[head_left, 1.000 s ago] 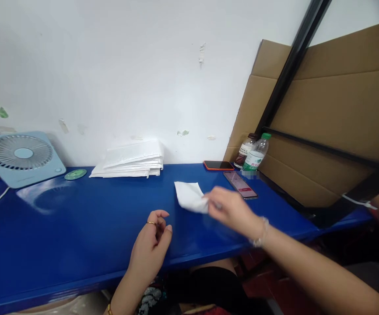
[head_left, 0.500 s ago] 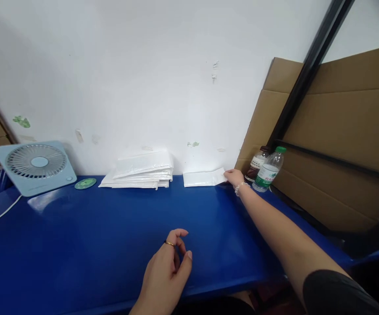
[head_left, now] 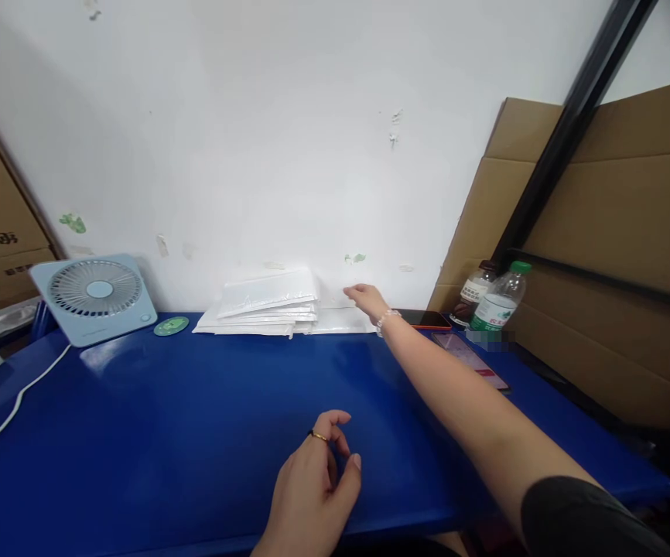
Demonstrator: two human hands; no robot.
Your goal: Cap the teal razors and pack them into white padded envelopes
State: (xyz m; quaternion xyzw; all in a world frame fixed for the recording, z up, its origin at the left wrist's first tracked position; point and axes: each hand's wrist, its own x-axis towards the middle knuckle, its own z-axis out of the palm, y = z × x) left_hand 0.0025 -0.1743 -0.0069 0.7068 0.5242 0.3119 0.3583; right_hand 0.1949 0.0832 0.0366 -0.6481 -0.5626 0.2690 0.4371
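Note:
My right hand (head_left: 368, 300) reaches to the back of the blue table (head_left: 224, 418), its fingers stretched to the left with nothing visible in them. Below it a flat white mailer bag (head_left: 343, 321) lies against the wall, its left end meeting a stack of similar white mailer bags (head_left: 265, 305). My wrist hides part of the single bag. Near the front edge, my left hand (head_left: 315, 487) hangs over the table, fingers loosely bent and apart, holding nothing.
A blue fan (head_left: 97, 298) with a white cable and a green round disc (head_left: 171, 326) stand at the left. Two phones, one dark (head_left: 428, 319) and one with a lit screen (head_left: 471, 360), lie at the right beside two bottles (head_left: 496, 305). Cardboard (head_left: 619, 255) borders the right side.
My right hand has let go of the single mailer bag and moved left above it. The bag now lies farther left, against the stack. The phones have come into sight.

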